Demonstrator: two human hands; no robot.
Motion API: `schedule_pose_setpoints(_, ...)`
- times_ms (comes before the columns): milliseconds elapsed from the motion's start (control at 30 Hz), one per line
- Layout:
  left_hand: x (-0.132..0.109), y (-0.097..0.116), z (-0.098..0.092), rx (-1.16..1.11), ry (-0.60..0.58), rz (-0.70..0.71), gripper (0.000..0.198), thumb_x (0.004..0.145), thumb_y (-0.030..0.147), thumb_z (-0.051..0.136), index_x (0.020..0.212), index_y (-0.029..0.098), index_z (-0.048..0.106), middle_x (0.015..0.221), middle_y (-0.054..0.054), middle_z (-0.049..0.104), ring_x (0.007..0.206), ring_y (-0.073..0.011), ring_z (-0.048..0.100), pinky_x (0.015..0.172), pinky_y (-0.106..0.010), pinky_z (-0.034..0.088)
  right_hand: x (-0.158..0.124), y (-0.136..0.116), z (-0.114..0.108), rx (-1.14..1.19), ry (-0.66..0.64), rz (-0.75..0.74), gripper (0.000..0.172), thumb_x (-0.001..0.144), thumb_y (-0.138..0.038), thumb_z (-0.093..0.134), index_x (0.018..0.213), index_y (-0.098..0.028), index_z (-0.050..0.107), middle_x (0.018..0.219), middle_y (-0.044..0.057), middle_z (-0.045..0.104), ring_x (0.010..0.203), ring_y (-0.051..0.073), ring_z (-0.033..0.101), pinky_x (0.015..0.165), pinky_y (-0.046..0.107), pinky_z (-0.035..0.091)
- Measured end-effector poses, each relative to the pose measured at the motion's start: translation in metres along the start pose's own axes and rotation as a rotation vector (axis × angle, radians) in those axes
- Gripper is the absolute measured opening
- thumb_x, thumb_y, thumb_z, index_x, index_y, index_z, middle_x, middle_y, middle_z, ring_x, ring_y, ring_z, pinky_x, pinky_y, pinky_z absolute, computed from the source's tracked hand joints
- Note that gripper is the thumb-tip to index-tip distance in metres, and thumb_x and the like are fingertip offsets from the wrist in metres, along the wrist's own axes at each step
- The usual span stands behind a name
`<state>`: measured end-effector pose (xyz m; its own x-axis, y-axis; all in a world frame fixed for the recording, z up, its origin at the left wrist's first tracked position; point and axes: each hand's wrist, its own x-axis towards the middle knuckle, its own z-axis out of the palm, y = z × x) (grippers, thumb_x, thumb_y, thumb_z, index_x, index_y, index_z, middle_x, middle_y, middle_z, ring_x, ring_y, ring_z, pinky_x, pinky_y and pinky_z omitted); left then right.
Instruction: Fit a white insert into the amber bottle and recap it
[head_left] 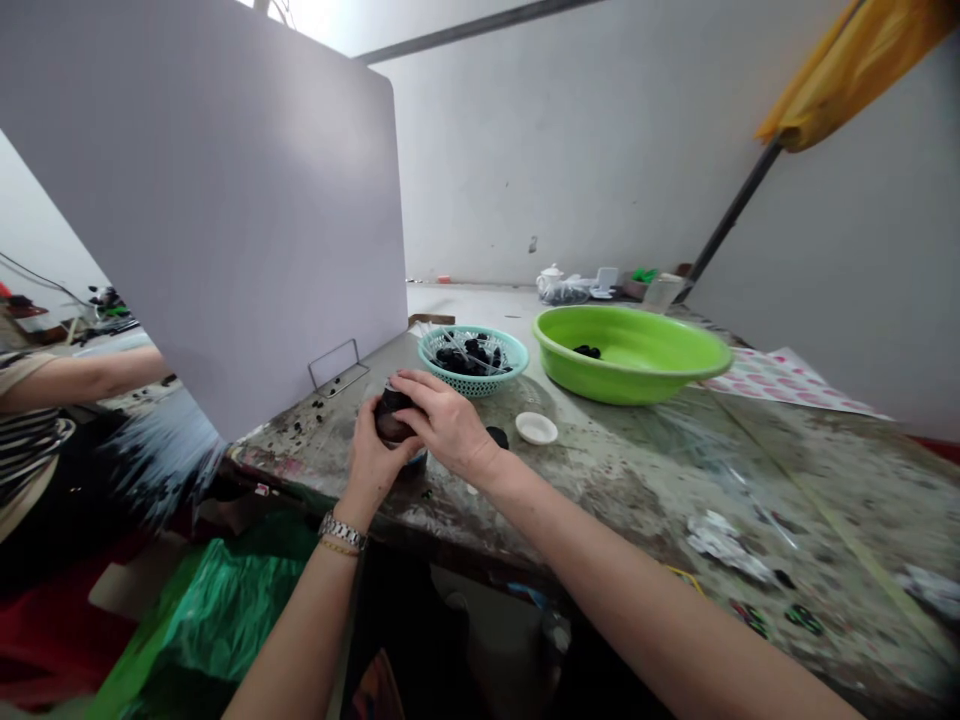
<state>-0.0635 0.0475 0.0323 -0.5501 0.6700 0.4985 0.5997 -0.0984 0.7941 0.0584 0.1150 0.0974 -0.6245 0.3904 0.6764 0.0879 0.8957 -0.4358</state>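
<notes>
A small dark brown bottle (391,412) stands near the table's front edge, held between both my hands. My left hand (373,458), with a metal watch at its wrist, wraps round the bottle's left side. My right hand (448,420) closes over the bottle's right side and top, its fingers partly hiding the dark neck. Just right of my right hand lie a small black round piece (497,437) and a shallow white dish (536,428). Behind the hands is a pale teal basket (517,368) holding several black pieces and clear plastic.
A large green basin (637,385) with a few black pieces stands at the right. A tall white panel (300,220) and wire stand (337,368) rise at the left; another person's arm (90,378) shows beyond. Crumpled white paper (726,545) lies at the right front.
</notes>
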Motion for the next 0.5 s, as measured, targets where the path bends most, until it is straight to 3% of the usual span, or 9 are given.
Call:
schedule_pose_setpoints(133,0.000,0.001,-0.002,-0.024,-0.037,-0.012,0.078,0.061,0.043,0.077,0.126,0.016,0.043,0.118,-0.013,0.057,0.109,-0.0301,0.057,0.094,-0.046,0.044,-0.004,0.013,-0.028,-0.101,-0.005,0.126,0.052,0.089,-0.026,0.058,0.137,-0.012,0.045,0.144,0.016,0.041,0.133,0.023,0.038,0.111,0.038,0.033)
schedule_pose_setpoints(300,-0.001,0.001,-0.002,0.020,-0.012,-0.011,0.078,0.062,0.047,0.076,0.127,0.016,0.044,0.120,-0.014,0.056,0.112,-0.0312,0.055,0.097,-0.047,0.041,-0.031,0.031,-0.064,-0.564,-0.504,0.368,0.047,0.092,-0.029,0.053,0.136,-0.014,0.046,0.130,0.015,0.053,0.121,0.025,0.048,0.100,0.036,0.040)
schedule_pose_setpoints(367,-0.002,0.001,-0.002,0.019,-0.002,-0.013,0.079,0.062,0.047,0.077,0.127,0.017,0.043,0.120,-0.014,0.056,0.112,-0.0309,0.055,0.097,-0.047,0.041,-0.045,0.034,-0.067,-0.632,-0.614,0.423,0.041,0.089,-0.028,0.057,0.128,-0.015,0.053,0.119,0.015,0.059,0.112,0.027,0.055,0.093,0.036,0.043)
schedule_pose_setpoints(500,-0.003,0.002,-0.003,0.017,-0.010,-0.016,0.080,0.062,0.047,0.076,0.128,0.016,0.043,0.122,-0.014,0.056,0.112,-0.0298,0.054,0.098,-0.045,0.040,-0.063,0.039,-0.055,-0.719,-0.671,0.508,0.033,0.089,-0.023,0.056,0.120,-0.015,0.057,0.109,0.016,0.061,0.100,0.029,0.059,0.078,0.036,0.046)
